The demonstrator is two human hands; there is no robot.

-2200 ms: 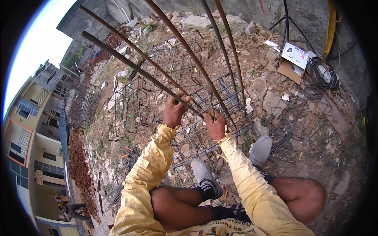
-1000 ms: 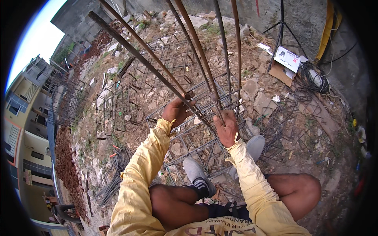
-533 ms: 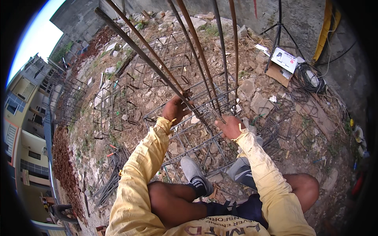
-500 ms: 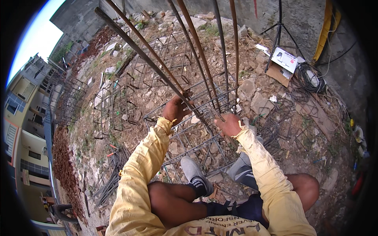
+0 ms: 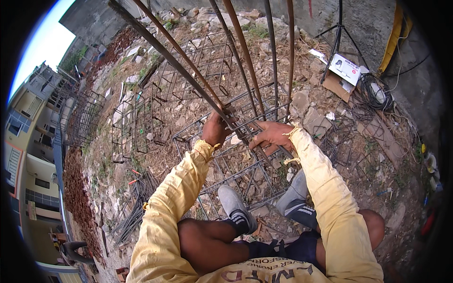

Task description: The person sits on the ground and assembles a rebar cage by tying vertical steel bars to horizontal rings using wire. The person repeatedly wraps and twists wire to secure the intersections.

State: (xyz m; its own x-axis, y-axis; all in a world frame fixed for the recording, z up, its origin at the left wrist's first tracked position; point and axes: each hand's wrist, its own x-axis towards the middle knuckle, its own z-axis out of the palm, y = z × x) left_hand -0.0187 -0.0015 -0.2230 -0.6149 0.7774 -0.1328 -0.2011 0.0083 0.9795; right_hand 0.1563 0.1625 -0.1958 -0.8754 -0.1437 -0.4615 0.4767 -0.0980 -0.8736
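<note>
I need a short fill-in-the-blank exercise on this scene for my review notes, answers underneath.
1. The left hand touches a tilted steel rod; the hand nearer the black tripod is the ____ one.
2. Both sleeves are coloured ____.
3. The shoes are coloured ____.
4. The box by the tripod is mainly ____.

Missing words: right; yellow; grey; white

- Tall bars [image 5: 243,56]: some rusty brown, others dark grey.
- Bar cage [image 5: 231,177]: dark grey.
- Sleeves [image 5: 325,184]: pale yellow.
- Shoes [image 5: 231,200]: light grey.
- Socks [image 5: 304,213]: dark, with white stripes.
- Shorts [image 5: 302,250]: navy blue.
- Box [image 5: 344,68]: white, with dark printing and a red spot.
- Cardboard piece [image 5: 336,87]: brown.
- Cable coil [image 5: 366,94]: black.
- Tripod [image 5: 340,12]: black.
- Hanging strip [image 5: 392,42]: yellow.
- Soil heap [image 5: 75,184]: reddish brown.
- Wall [image 5: 316,19]: grey.
</note>
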